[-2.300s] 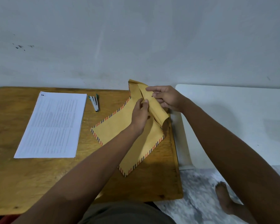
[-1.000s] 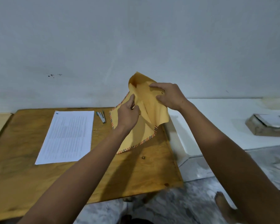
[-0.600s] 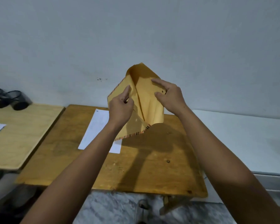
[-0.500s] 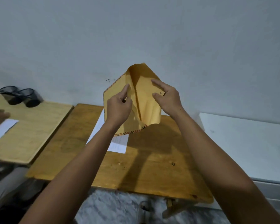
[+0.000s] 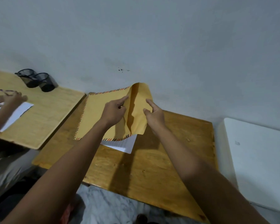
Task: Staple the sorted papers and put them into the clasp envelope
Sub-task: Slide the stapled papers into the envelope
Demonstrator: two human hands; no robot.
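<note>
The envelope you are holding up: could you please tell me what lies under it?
Under the envelope, a corner of the printed papers shows on the wooden desk. The rest of the stack is covered, so any staple cannot be seen.

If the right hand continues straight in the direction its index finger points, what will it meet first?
The right hand points up and left at the envelope flap it already pinches, so it would press into that flap first. Behind it is probably the wall; depth is unclear.

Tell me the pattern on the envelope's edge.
Red and dark diagonal stripes along the envelope border, head view.
</note>
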